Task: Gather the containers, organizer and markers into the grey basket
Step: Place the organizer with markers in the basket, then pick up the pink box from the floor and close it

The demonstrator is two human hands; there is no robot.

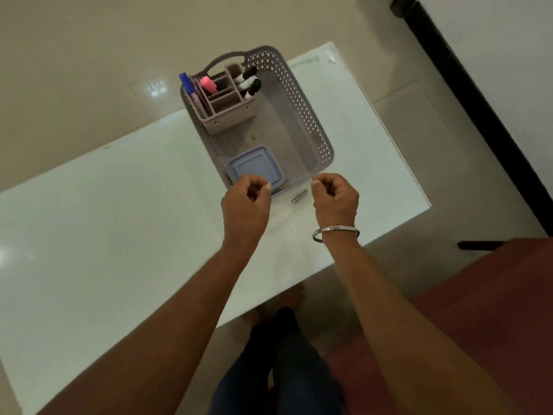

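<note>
The grey perforated basket (pixel 302 109) stands on the white table (pixel 104 211). At its far end sits a pinkish organizer (pixel 230 112) holding a blue marker (pixel 188 85), a pink marker (pixel 208 84) and two black-capped markers (pixel 250 80). A blue-lidded container (pixel 254 167) lies at the basket's near end. My left hand (pixel 247 202) hovers over the near rim by the container, fingers curled, holding nothing. My right hand (pixel 335 199) hovers just outside the near rim, fingers curled and empty.
A small metallic cylinder (pixel 300 196) lies on the table between my hands, just outside the basket. A red-brown seat (pixel 478 310) is at the right. A dark rail (pixel 478 115) runs along the floor at the far right. My legs show below the table edge.
</note>
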